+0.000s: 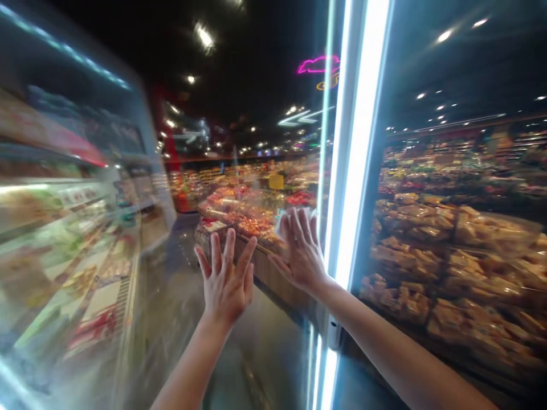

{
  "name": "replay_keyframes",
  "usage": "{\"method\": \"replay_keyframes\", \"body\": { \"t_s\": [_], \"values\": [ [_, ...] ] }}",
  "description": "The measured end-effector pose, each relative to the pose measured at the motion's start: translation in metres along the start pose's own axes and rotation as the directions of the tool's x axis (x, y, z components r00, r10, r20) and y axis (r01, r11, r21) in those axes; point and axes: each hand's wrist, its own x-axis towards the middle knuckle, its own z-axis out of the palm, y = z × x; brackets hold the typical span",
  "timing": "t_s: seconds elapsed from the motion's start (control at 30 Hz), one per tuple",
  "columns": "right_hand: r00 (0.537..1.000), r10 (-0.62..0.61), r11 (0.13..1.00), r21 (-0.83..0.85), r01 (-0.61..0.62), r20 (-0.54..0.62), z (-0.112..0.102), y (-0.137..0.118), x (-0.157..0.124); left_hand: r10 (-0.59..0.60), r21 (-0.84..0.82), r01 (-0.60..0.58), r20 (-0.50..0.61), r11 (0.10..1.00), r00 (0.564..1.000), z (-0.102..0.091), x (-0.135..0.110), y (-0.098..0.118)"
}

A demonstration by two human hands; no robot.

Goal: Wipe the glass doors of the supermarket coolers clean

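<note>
My left hand (225, 280) is raised with fingers spread, palm flat against a swung-open glass freezer door (265, 239) and holding nothing. My right hand (301, 250) presses a pale cloth (285, 223) flat against the same glass near the door's lit edge, fingers stretched out over it. The bright white light strip (356, 148) of the door frame runs upright just right of my right hand. Both forearms reach up from the bottom of the view.
Behind the glass at right, freezer shelves (448, 262) hold several bagged foods. A chilled display case (68, 250) lines the left side, blurred. An aisle floor (179, 307) runs ahead to produce stands (248, 210) and a pink neon sign (318, 64).
</note>
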Motion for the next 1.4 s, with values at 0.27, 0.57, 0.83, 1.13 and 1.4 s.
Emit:
{"method": "replay_keyframes", "body": {
  "t_s": [0.27, 0.57, 0.83, 1.13, 1.4],
  "values": [
    [1.000, 0.001, 0.998, 0.071, -0.002, 0.021, 0.021, -0.014, -0.075, 0.031, 0.015, -0.033, 0.121, 0.999, 0.992, 0.011, -0.048, 0.028],
    [0.993, 0.107, 0.987, 0.113, -0.112, 0.050, 0.055, -0.069, -0.194, 0.181, 0.059, -0.207, 0.291, 0.977, 0.939, 0.013, -0.135, 0.012],
    [0.985, 0.162, 0.983, 0.078, -0.166, 0.063, 0.062, -0.102, -0.196, 0.270, 0.033, -0.299, 0.343, 0.954, 0.900, -0.003, -0.143, -0.020],
    [0.992, 0.105, 0.982, 0.152, -0.115, 0.076, 0.078, -0.178, -0.148, 0.247, 0.118, -0.306, 0.354, 0.945, 0.902, -0.046, -0.161, -0.095],
    [0.995, 0.011, 0.978, 0.205, -0.032, 0.103, 0.090, -0.277, -0.113, 0.153, 0.162, -0.210, 0.308, 0.964, 0.939, -0.093, -0.196, -0.175]
  ]
}}
